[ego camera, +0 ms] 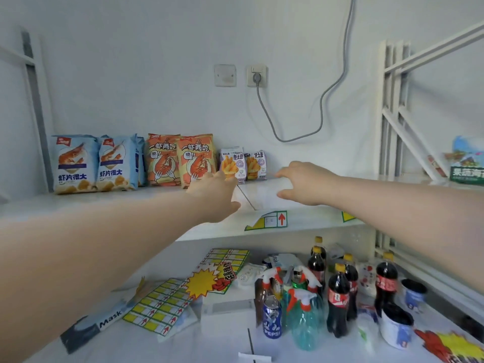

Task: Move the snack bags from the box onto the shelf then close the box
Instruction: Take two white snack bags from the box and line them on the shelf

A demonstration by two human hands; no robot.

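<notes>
Shelf (104, 203): white, runs left to right against the far wall and serves as the destination. White box (264, 195): stood on the shelf right of centre, arrow label (269, 220) on its near face pointing up, so it is judged to be upright. A seam (246, 196) is seen across its top, and the flaps are judged folded down or nearly so. Snack bags, all out of the box, are lined upright against the far wall with fronts facing near, presumably for display: blue bags (76, 163) far left, orange bags (180, 161) next, small purple bags (243, 165) just beyond the box. Left hand (212, 195): laid over the box's left edge, fingers straight, nothing gripped. Right hand (306, 183): held over the box top, fingers loosely arched and spread, thumb apart, nothing held. Contact with the lid cannot be confirmed. Step judged: closing the box.
</notes>
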